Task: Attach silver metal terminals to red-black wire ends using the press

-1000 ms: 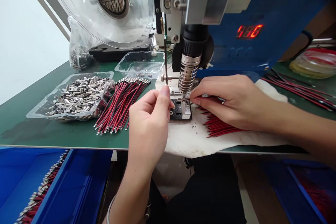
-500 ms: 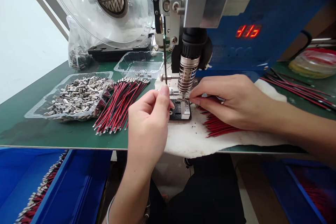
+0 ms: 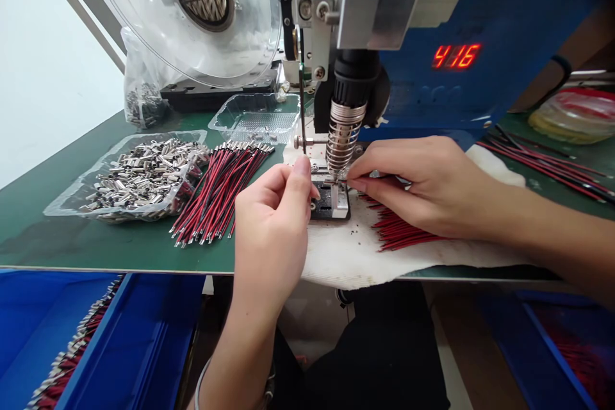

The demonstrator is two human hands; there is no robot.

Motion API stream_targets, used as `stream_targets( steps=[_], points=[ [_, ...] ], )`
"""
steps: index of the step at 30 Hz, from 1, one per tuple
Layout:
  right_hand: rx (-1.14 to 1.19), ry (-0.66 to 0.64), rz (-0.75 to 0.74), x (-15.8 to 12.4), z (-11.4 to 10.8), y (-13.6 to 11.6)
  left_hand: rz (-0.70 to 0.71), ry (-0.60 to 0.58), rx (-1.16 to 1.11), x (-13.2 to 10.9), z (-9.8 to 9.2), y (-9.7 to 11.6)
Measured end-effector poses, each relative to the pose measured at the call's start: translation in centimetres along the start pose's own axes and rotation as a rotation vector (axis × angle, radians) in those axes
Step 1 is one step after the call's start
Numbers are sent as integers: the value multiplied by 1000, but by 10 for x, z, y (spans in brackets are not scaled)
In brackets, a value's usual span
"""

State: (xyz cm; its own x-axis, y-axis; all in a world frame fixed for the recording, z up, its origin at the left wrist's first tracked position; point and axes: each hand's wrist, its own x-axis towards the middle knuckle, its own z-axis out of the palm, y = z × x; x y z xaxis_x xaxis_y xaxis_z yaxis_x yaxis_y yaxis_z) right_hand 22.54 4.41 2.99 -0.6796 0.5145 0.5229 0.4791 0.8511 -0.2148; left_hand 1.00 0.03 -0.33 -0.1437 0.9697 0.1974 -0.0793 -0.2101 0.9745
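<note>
My left hand (image 3: pixel 273 224) is closed in a pinch just left of a soldering machine's fixture (image 3: pixel 340 202); whatever lies between its fingertips is hidden. From the other side, my right hand (image 3: pixel 423 186) pinches a thin wire (image 3: pixel 346 180) whose end reaches the fixture. Directly above, the soldering iron (image 3: pixel 344 134) with its coiled spring points down, its tip at the work. A bundle of red wires (image 3: pixel 401 230) lies under my right hand on a white cloth (image 3: pixel 346 262).
Left stand a clear tray (image 3: pixel 62 206) of metal connectors and a pile of red and black wires with connectors (image 3: pixel 218 195). Behind are another clear tray (image 3: pixel 230 107) and a large reel (image 3: pixel 139 6). Blue bins (image 3: pixel 158 333) sit below the table edge. A blue machine housing (image 3: pixel 432 102) rises behind.
Both hands and the iron hold nearly the same place. The red digits on the blue housing have changed and now read 416.
</note>
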Motion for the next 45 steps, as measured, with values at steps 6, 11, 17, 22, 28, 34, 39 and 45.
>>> stream_targets(
  steps=[6, 11, 17, 22, 28, 34, 39, 45],
  points=[
    [-7, -4, 5, 0, 1, 0, -7, 13, 2, 1, 2, 2],
    [-19, 8, 19, 0, 2, -1, -13, 26, -9, 1, 2, 2],
    [-114, 146, -26, -3, 1, -3, -51, 66, -125, 3, 4, 7],
    [-124, 194, -94, -4, -1, -8, -69, 61, -199, 4, 4, 8],
    [-158, 304, -145, -4, -4, -15, -56, 122, -234, -1, 3, 10],
    [12, 330, -211, -5, -5, -11, -54, -219, 18, -36, 14, 17],
    [193, 251, -270, -8, -5, -19, -129, -453, -45, -57, 30, 17],
    [257, 185, -325, -9, -9, -18, 17, -227, 16, -68, 27, 13]
  ],
)
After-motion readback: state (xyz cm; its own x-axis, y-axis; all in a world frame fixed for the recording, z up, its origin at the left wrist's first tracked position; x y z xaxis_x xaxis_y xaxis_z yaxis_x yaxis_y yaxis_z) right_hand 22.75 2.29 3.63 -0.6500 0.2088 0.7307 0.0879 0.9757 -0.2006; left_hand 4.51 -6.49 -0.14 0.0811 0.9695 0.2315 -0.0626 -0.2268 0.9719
